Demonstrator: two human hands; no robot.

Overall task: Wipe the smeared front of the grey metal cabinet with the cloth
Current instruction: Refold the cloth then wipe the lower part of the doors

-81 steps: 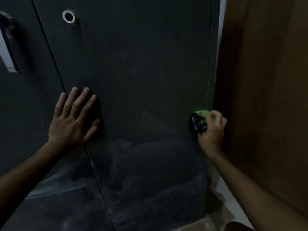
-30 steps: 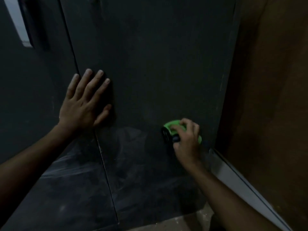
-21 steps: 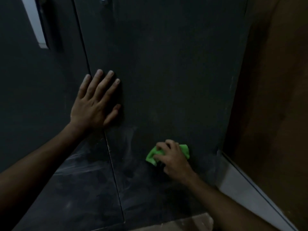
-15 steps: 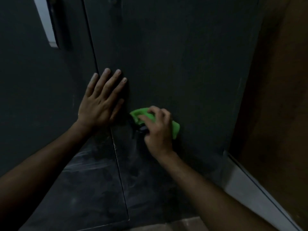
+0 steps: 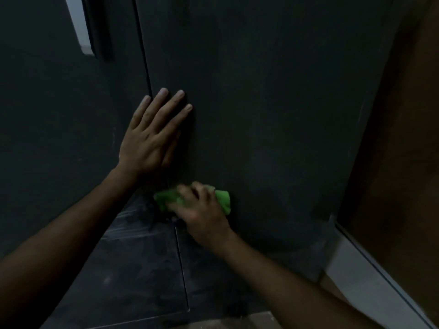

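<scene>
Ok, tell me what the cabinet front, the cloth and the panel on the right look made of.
Cabinet front: dark grey painted metal, matt; flat, with pale wipe streaks low down. Cloth: soft bright green fabric, bunched in the right hand; weave too blurred to tell. Panel: brown, probably wood or laminate.

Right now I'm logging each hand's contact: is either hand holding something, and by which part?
The right hand holds the green cloth, bunched around its middle. The left hand holds nothing, flat on the cabinet.
</scene>
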